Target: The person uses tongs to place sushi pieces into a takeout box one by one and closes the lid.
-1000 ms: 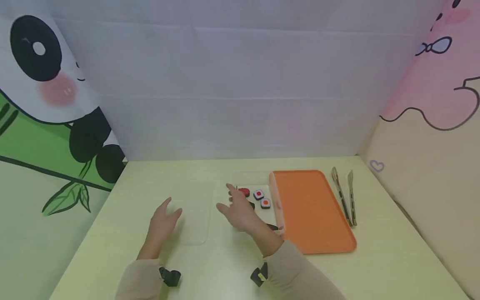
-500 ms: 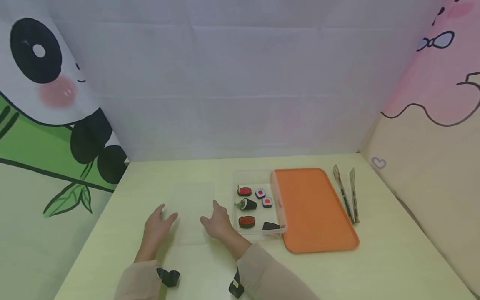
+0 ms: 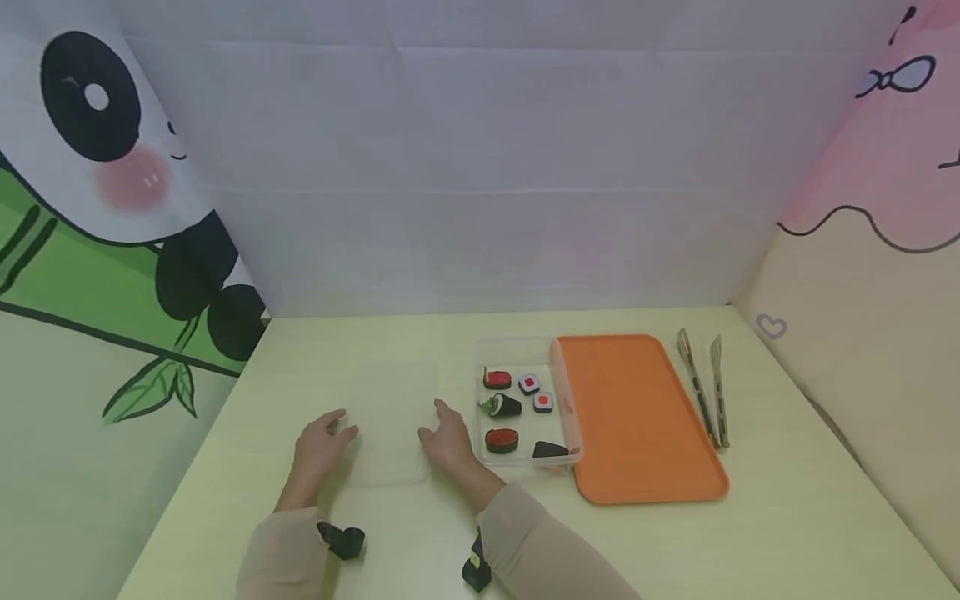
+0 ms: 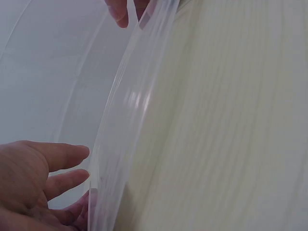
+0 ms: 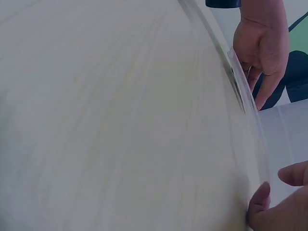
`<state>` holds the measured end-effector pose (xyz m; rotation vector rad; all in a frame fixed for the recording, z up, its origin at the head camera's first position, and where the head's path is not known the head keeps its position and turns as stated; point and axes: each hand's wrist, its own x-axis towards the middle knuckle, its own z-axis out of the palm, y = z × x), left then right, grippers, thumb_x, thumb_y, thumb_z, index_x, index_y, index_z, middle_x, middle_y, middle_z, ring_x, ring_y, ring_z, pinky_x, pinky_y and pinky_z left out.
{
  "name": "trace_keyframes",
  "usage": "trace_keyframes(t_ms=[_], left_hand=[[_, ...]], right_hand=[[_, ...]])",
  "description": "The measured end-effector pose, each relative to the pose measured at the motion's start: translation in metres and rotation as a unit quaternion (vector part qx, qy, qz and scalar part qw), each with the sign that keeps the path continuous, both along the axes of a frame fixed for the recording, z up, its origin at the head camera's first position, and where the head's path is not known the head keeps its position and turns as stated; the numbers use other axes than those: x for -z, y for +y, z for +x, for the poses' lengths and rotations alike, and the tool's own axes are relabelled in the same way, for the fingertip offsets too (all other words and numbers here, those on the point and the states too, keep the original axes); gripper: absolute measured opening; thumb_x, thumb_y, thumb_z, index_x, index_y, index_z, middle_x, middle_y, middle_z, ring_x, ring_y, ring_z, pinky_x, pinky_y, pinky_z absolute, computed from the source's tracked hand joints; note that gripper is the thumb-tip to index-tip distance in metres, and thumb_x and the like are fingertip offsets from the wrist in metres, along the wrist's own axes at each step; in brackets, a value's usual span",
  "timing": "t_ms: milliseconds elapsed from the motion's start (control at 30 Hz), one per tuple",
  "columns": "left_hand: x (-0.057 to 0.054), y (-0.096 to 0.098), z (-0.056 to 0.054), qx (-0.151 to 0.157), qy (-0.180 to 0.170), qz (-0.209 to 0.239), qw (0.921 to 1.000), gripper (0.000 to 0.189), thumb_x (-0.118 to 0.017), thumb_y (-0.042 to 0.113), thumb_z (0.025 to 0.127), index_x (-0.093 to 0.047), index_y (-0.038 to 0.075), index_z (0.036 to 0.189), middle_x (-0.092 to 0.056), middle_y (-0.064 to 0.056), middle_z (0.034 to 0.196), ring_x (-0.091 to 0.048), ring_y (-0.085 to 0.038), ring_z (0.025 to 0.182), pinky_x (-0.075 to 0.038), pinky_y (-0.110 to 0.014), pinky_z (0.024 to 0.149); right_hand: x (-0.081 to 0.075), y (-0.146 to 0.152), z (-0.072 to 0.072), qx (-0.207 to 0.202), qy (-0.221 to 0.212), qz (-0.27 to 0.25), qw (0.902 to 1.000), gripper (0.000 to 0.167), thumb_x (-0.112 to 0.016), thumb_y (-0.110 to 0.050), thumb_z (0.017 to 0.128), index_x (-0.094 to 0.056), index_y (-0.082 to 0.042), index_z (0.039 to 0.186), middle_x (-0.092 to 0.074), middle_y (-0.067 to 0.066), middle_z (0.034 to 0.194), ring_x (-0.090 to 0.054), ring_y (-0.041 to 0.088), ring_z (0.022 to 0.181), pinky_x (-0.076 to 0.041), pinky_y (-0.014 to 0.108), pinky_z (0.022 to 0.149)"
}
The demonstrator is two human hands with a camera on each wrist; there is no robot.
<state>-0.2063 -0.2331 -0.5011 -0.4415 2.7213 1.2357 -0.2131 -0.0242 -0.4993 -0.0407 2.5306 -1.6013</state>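
Observation:
A flat, clear plastic lid [image 3: 386,442] lies on the table left of centre. My left hand [image 3: 318,454] is at its left edge; in the left wrist view my left hand [image 4: 45,183] has fingers on both sides of the clear rim [image 4: 115,130]. At the right edge my right hand [image 3: 450,442] pinches the lid; in the right wrist view, my right hand's thumb and finger [image 5: 260,197] stand around the thin edge. To the right is a clear box [image 3: 525,458] with sushi pieces inside: rolls [image 3: 528,383], red-topped pieces [image 3: 501,440] and a cone-shaped hand roll [image 3: 502,406].
An orange tray [image 3: 637,417] sits against the box's right side. Beyond it lie two metal utensils [image 3: 701,392], probably tongs or knives. Printed cloth walls enclose the table [image 3: 405,542] at the back and sides.
My right hand has moved left from over the sushi box to the lid's right edge, uncovering the sushi. My left hand's fingers have closed in on the left edge. The head view has shifted slightly.

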Motion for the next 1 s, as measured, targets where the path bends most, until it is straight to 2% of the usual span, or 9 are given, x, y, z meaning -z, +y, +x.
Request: trace_keyframes(t_ms=[133, 267, 367, 467, 633, 733, 867, 1000], left_hand=[[-0.001, -0.006, -0.002, -0.004, -0.018, 0.017, 0.9997, 0.048, -0.052, 0.018, 0.100, -0.044, -0.005, 0.141, -0.037, -0.030, 0.145, -0.036, -0.048, 0.131, -0.035, -0.058, 0.104], [-0.005, -0.013, 0.000, 0.013, -0.041, 0.046, 0.9980, 0.049, -0.049, 0.026, 0.102, -0.045, -0.001, 0.143, -0.037, -0.028, 0.147, -0.034, -0.046, 0.133, -0.032, -0.058, 0.107], [-0.008, -0.018, 0.005, 0.027, -0.049, 0.059, 0.9967, 0.052, -0.049, 0.032, 0.102, -0.045, 0.001, 0.144, -0.037, -0.027, 0.147, -0.033, -0.045, 0.134, -0.031, -0.058, 0.107], [-0.010, -0.023, 0.010, 0.027, -0.049, 0.072, 0.9958, 0.055, -0.050, 0.036, 0.102, -0.044, 0.003, 0.145, -0.038, -0.025, 0.147, -0.034, -0.043, 0.134, -0.031, -0.058, 0.108], [-0.021, -0.025, 0.016, 0.027, -0.028, 0.107, 0.9935, 0.057, -0.053, 0.038, 0.101, -0.043, 0.004, 0.146, -0.040, -0.022, 0.147, -0.038, -0.039, 0.132, -0.035, -0.053, 0.106], [-0.033, -0.021, 0.017, 0.033, -0.004, 0.135, 0.9903, 0.056, -0.054, 0.036, 0.101, -0.043, 0.004, 0.145, -0.043, -0.020, 0.145, -0.040, -0.035, 0.131, -0.037, -0.049, 0.106], [-0.049, -0.013, 0.017, 0.043, 0.028, 0.152, 0.9870, 0.052, -0.057, 0.033, 0.100, -0.046, 0.007, 0.144, -0.049, -0.016, 0.141, -0.047, -0.030, 0.124, -0.041, -0.044, 0.103], [-0.063, 0.004, 0.015, 0.057, 0.055, 0.157, 0.9844, 0.045, -0.058, 0.027, 0.100, -0.050, 0.009, 0.141, -0.053, -0.013, 0.136, -0.051, -0.027, 0.117, -0.044, -0.037, 0.098]], right_hand=[[0.001, 0.002, 0.000, 0.004, -0.007, -0.020, 0.9998, 0.051, -0.062, -0.003, 0.090, -0.047, 0.006, 0.139, -0.056, 0.024, 0.128, -0.051, 0.039, 0.120, -0.045, 0.048, 0.099], [0.002, 0.003, 0.000, 0.007, -0.014, -0.038, 0.9991, 0.049, -0.061, 0.000, 0.090, -0.049, 0.003, 0.138, -0.062, 0.016, 0.115, -0.060, 0.028, 0.100, -0.051, 0.039, 0.084], [0.002, 0.002, 0.001, 0.005, -0.015, -0.050, 0.9986, 0.048, -0.061, 0.000, 0.090, -0.050, 0.001, 0.137, -0.062, 0.011, 0.106, -0.059, 0.020, 0.088, -0.051, 0.031, 0.072], [-0.003, 0.001, 0.003, -0.006, -0.011, -0.055, 0.9984, 0.046, -0.061, 0.000, 0.091, -0.053, -0.001, 0.136, -0.061, 0.008, 0.105, -0.056, 0.015, 0.083, -0.048, 0.026, 0.063], [-0.027, 0.006, 0.007, -0.035, 0.010, -0.028, 0.9989, 0.042, -0.061, -0.002, 0.092, -0.055, -0.003, 0.134, -0.057, 0.005, 0.103, -0.054, 0.013, 0.081, -0.046, 0.024, 0.059], [-0.046, 0.017, 0.007, -0.044, 0.025, -0.015, 0.9986, 0.039, -0.063, -0.005, 0.092, -0.058, -0.006, 0.131, -0.056, 0.002, 0.100, -0.055, 0.012, 0.081, -0.046, 0.024, 0.059], [-0.069, 0.039, 0.005, -0.053, 0.031, -0.034, 0.9975, 0.035, -0.064, -0.006, 0.092, -0.061, -0.009, 0.127, -0.058, 0.001, 0.099, -0.058, 0.013, 0.082, -0.049, 0.025, 0.058], [-0.083, 0.065, 0.000, -0.059, 0.041, -0.041, 0.9966, 0.032, -0.065, -0.007, 0.092, -0.062, -0.009, 0.124, -0.059, 0.002, 0.100, -0.062, 0.018, 0.082, -0.053, 0.027, 0.060]])
